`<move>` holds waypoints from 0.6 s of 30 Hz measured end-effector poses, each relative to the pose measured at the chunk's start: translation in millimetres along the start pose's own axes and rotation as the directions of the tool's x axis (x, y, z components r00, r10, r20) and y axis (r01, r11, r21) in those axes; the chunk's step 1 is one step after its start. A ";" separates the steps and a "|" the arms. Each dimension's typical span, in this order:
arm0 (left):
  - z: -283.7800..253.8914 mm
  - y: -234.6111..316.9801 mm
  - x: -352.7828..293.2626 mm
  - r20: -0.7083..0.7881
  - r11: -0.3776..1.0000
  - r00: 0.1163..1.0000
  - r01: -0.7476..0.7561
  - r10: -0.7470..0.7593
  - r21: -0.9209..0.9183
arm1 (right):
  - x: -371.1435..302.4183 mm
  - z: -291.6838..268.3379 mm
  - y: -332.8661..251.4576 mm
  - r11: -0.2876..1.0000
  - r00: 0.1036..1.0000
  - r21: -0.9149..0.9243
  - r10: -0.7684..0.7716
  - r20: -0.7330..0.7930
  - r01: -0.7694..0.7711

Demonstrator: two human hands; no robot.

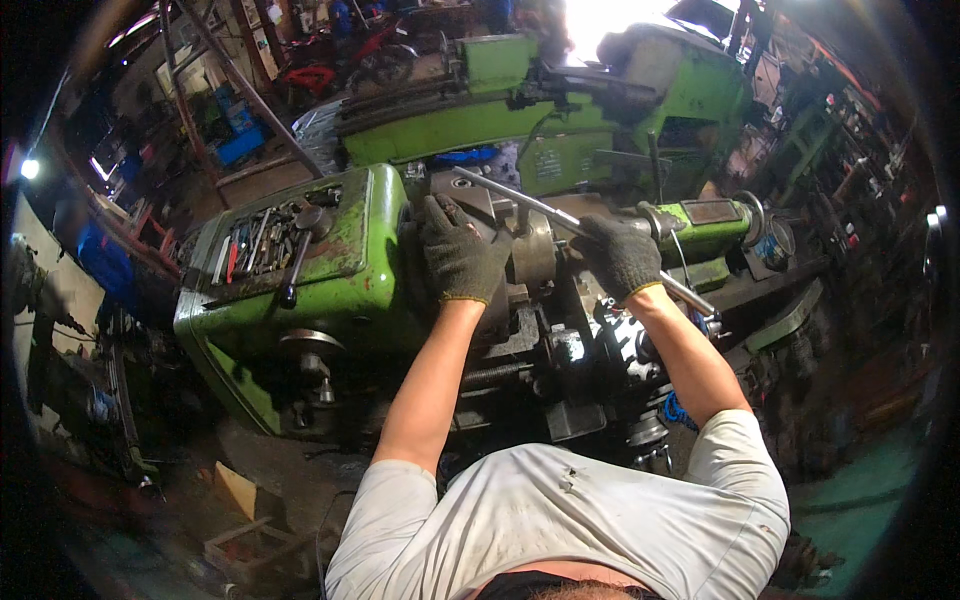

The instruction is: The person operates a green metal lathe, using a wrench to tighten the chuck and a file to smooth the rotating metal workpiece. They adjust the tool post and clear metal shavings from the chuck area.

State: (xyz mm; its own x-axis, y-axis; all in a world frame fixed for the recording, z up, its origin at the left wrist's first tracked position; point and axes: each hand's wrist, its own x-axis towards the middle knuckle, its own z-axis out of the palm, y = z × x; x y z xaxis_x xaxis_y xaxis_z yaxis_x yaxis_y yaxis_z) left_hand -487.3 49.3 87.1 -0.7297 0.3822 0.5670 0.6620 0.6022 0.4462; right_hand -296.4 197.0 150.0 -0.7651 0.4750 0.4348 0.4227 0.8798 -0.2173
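A green metal lathe stands before me, its headstock (380,240) on the left. My left hand (462,255), in a dark knit glove, has its fingers curled over the dark lathe chuck (470,195). Beside it, on the right, a round metal workpiece (535,252) sits at the chuck. My right hand (622,258), gloved too, is closed around a long metal bar (530,203). The bar slants from above the chuck at upper left down to the lower right, passing over the workpiece. Whether the bar touches the short upright post below it, I cannot tell.
Small tools lie in a tray (265,240) on the headstock, by a lever (297,260) with a dark knob. The green tailstock (705,218) stands to the right. Behind is another green machine (440,130). A wooden frame (255,550) lies on the floor at lower left.
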 end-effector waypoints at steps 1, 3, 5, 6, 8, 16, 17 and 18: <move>-1.5 3.9 3.6 0.032 1.000 0.999 0.025 -0.025 -0.001 | 0.7 -1.0 -2.7 1.000 0.999 -0.008 0.019 0.032 -0.019; -9.3 6.7 10.2 0.095 0.997 0.993 0.073 -0.074 0.010 | 7.3 -5.9 -12.4 0.998 0.994 -0.017 0.055 0.093 -0.054; -1.6 -0.8 15.4 0.069 0.999 0.997 0.017 -0.020 0.038 | 11.7 -9.5 -24.1 0.997 0.993 -0.008 0.080 0.081 -0.080; -0.6 -2.4 18.1 0.057 0.999 0.998 -0.014 0.011 0.049 | 13.9 -10.5 -26.8 0.995 0.993 -0.005 0.096 0.073 -0.096; -2.3 -5.6 23.4 0.065 0.994 0.994 -0.095 0.092 0.043 | 19.4 -9.0 -24.8 0.998 0.995 -0.014 0.059 0.086 -0.058; 23.2 6.0 80.8 0.090 0.783 0.778 -0.621 0.621 -0.033 | 19.1 4.8 -50.1 0.984 0.987 -0.098 0.152 0.057 -0.146; 33.1 0.6 99.1 0.124 0.772 0.762 -0.628 0.635 -0.094 | 20.9 4.0 -52.9 0.982 0.985 -0.109 0.162 0.056 -0.155; 45.0 1.0 111.8 0.160 0.756 0.739 -0.634 0.654 -0.160 | 21.1 3.8 -52.5 0.978 0.982 -0.120 0.179 0.055 -0.172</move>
State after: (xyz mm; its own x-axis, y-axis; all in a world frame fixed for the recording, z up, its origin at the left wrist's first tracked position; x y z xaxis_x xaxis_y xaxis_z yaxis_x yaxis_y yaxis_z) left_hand -575.9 124.2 119.8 -0.1340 0.7884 0.6004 0.9909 0.1009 0.0886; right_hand -336.6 160.9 167.3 -0.7023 0.6253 0.3403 0.6032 0.7765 -0.1819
